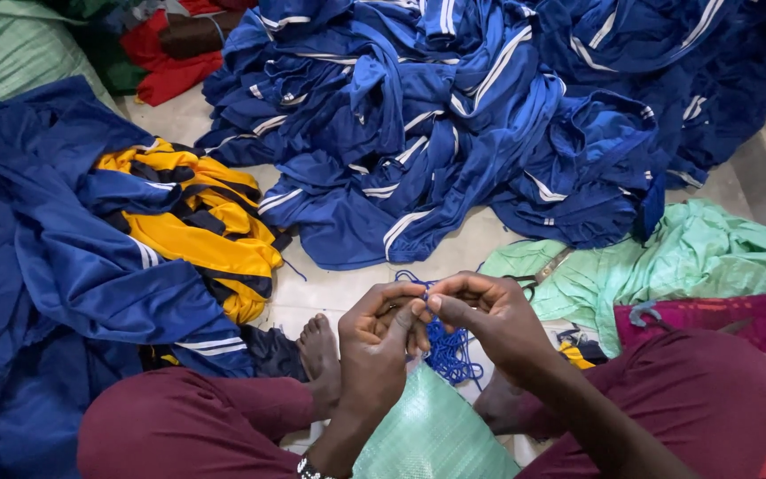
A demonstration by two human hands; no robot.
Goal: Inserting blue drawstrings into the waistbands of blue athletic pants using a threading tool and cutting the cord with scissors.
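Head view: two hands at 6 o'clock, fingertips meeting. Left hand (381,333) and right hand (480,312) each closed in a pinch on one blue cord (448,350), whose tangle hangs just below them. One large heap of blue striped garments (454,115) at 12 o'clock; individual count not resolvable. One yellow garment (201,235) at 9 o'clock, partly buried. One green woven sack (432,435) under the wrists, cut off by the frame edge.

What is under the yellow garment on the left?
The yellow garment lies on a blue garment with white stripes, and one blue fold crosses over it. Whatever is beneath that heap is covered.
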